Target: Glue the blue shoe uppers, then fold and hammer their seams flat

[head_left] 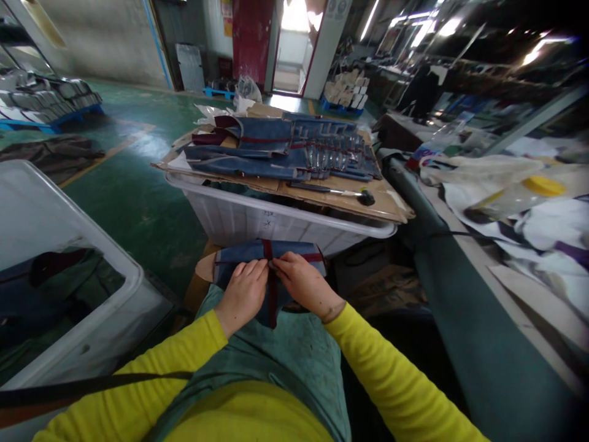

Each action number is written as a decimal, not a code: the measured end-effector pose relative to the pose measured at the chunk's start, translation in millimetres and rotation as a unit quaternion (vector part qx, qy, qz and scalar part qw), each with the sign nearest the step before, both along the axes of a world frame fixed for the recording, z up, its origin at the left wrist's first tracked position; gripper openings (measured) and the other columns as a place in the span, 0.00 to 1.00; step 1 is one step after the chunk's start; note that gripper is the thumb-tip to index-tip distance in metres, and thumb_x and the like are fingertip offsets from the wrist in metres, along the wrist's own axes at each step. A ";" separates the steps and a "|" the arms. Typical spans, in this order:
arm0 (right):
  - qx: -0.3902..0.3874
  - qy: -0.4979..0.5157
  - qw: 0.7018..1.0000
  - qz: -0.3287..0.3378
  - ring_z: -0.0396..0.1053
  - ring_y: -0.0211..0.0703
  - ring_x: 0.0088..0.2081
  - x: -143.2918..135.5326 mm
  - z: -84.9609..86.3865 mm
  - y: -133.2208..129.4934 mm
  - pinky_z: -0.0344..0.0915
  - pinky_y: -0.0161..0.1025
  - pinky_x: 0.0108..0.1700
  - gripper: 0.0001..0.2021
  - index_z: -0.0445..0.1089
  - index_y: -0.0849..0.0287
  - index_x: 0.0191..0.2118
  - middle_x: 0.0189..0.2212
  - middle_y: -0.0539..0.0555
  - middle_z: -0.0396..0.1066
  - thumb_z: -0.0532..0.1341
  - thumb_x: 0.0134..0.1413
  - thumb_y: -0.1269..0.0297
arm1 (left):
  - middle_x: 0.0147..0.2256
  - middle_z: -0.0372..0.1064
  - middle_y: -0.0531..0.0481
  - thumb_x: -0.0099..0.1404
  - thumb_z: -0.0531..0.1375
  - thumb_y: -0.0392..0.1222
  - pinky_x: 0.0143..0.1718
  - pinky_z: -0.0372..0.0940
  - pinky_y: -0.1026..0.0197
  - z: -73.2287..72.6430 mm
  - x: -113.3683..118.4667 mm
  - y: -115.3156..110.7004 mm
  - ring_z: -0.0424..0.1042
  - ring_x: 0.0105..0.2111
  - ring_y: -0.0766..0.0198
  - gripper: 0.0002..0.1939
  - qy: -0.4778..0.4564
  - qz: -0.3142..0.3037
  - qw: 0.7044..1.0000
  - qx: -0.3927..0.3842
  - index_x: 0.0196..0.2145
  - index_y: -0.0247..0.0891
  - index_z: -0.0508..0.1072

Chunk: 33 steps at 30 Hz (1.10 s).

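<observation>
Two bare hands, left hand (pixel 243 285) and right hand (pixel 306 281), pinch a blue panel with dark-red strips (pixel 248 250) above the green apron (pixel 301 344). Its long axis runs side to side; the strip crossing lies right at the fingers (pixel 281 263), equally near both.

Sewn piece (pixel 243 250) near centre, left hand (pixel 245 287) and right hand (pixel 306 283) on it. Tub (pixel 230 215) just beyond; cardboard (pixel 393 207) across its top, cloth stack (pixel 264 147) on that, brush (pixel 317 188) at near right. Second tub (pixel 131 270) left, fabric (pixel 64 307) inside. Bench (pixel 464 294) right, jar (pixel 510 199) on it.
</observation>
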State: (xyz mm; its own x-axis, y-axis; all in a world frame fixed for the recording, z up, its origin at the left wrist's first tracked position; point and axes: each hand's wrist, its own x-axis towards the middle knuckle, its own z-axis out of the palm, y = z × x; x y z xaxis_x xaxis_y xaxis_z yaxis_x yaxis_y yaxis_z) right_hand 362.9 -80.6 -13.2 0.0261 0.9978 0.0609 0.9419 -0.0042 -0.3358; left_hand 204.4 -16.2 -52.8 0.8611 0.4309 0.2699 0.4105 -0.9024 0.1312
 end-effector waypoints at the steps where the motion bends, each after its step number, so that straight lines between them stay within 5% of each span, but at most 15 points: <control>1: -0.001 -0.013 1.000 -0.002 0.65 0.44 0.42 -1.9 0.9 1.3 0.64 0.38 0.45 0.12 0.71 0.59 0.45 0.38 0.57 0.68 0.53 0.59 0.72 | 0.55 0.63 0.42 0.67 0.49 0.35 0.54 0.54 0.51 0.8 0.0 0.6 0.61 0.53 0.55 0.18 0.001 0.000 1.000 0.000 0.53 0.32 0.65; 12: 0.047 -0.060 0.996 -0.041 0.62 0.47 0.47 -14.4 -21.5 5.6 0.66 0.40 0.48 0.18 0.64 0.63 0.55 0.47 0.60 0.67 0.52 0.60 0.74 | 0.58 0.60 0.44 0.69 0.48 0.39 0.53 0.54 0.52 4.3 -8.8 -1.6 0.59 0.56 0.57 0.20 -0.002 0.007 1.000 -0.011 0.58 0.34 0.61; 19: 0.112 -0.009 0.994 0.005 0.61 0.47 0.49 -18.2 -28.9 0.0 0.65 0.44 0.52 0.17 0.66 0.63 0.54 0.50 0.59 0.68 0.52 0.61 0.71 | 0.58 0.61 0.44 0.70 0.46 0.40 0.52 0.54 0.51 2.3 -27.1 2.5 0.59 0.57 0.56 0.20 -0.013 0.036 0.999 -0.011 0.58 0.36 0.62; 33: 0.047 -0.074 0.996 0.030 0.59 0.48 0.56 -72.6 -31.7 20.5 0.66 0.43 0.51 0.23 0.59 0.64 0.60 0.59 0.59 0.60 0.50 0.59 0.75 | 0.57 0.63 0.45 0.70 0.46 0.39 0.51 0.54 0.52 -2.2 -72.5 20.2 0.60 0.56 0.57 0.20 -0.015 0.067 0.998 -0.011 0.57 0.36 0.63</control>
